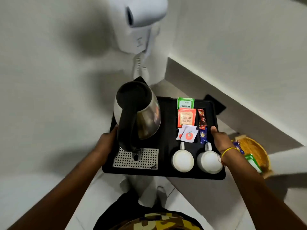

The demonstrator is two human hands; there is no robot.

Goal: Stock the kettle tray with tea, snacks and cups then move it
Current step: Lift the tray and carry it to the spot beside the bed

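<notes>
I hold a black kettle tray in the air in front of me. My left hand grips its left edge and my right hand grips its right edge. A steel kettle with a black lid and handle stands on the tray's left half, above a perforated metal grille. A green tea sachet, an orange tea sachet, white sachets and two snack packets lie in the right compartments. Two white cups sit at the front right.
A white wall-mounted hair dryer with a coiled cord hangs just beyond the tray. A wicker basket with more sachets sits on a grey ledge at the right. White walls stand left and behind; tiled floor lies below.
</notes>
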